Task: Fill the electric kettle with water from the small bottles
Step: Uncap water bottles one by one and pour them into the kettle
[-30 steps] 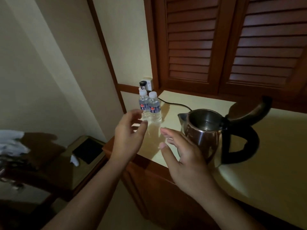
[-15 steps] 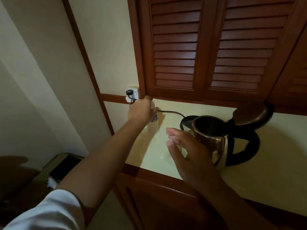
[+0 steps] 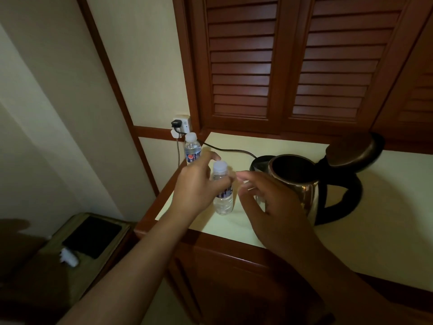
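My left hand (image 3: 199, 184) grips a small clear water bottle (image 3: 222, 202) with a white cap, held upright just above the pale countertop (image 3: 386, 221). A second small bottle (image 3: 192, 147) stands behind it at the counter's far left corner. My right hand (image 3: 271, 207) hovers beside the held bottle, fingers spread, holding nothing. The steel electric kettle (image 3: 302, 191) with a black handle stands to the right, its lid (image 3: 353, 153) tipped open; the inside looks dark.
The kettle's black cord (image 3: 225, 150) runs along the counter to a wall socket (image 3: 181, 125). Brown louvred doors (image 3: 281, 66) rise behind the counter. A low side table (image 3: 70, 252) with a dark flat object stands lower left.
My left hand reached to the far corner, took one bottle and drew it toward me beside the kettle. My right hand stayed near the kettle's front.
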Action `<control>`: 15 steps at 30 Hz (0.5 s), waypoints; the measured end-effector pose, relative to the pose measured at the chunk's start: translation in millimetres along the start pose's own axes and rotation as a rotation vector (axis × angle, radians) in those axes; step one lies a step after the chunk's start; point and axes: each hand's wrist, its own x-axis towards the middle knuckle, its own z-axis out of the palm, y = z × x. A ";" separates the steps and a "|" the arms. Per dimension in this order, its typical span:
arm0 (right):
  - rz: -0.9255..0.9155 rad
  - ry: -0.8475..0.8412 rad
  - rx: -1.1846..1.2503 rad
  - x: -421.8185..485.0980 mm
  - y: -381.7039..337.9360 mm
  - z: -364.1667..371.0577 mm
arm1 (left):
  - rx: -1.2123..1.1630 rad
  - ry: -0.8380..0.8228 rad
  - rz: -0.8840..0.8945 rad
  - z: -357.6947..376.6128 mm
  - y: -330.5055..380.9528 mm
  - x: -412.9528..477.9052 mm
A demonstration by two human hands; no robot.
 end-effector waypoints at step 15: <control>-0.143 -0.356 -0.596 55.1 -31.2 -26.4 | -0.429 -0.041 -0.087 17.4 20.9 -59.8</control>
